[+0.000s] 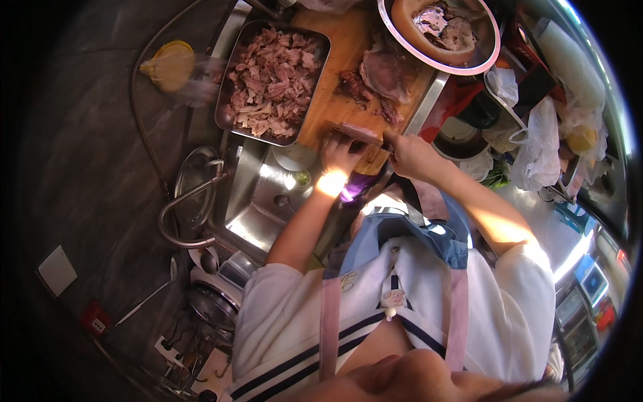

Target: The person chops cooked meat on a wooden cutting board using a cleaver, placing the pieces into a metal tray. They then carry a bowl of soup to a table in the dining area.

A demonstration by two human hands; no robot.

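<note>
A wooden cutting board (321,108) lies before me, beyond my body. My right hand (412,156) grips the handle of a knife (354,131), whose blade points left over the board's near part. Close against the blade, my left hand (341,151) has bent fingers; what lies under them is hidden. Pinkish meat shows along the blade. Farther up the board are a large pale piece of meat (384,75) and darker scraps (355,88). Left of them, a rectangular metal tray (307,113) holds a heap of chopped meat (274,80).
A metal bowl (495,42) with a large piece of skin-on meat stands at the upper right. A steel sink (256,201) with a curved faucet (168,213) is at the left. Plastic bags (537,151) hang at the right. A yellow-lidded container (173,65) sits left of the tray.
</note>
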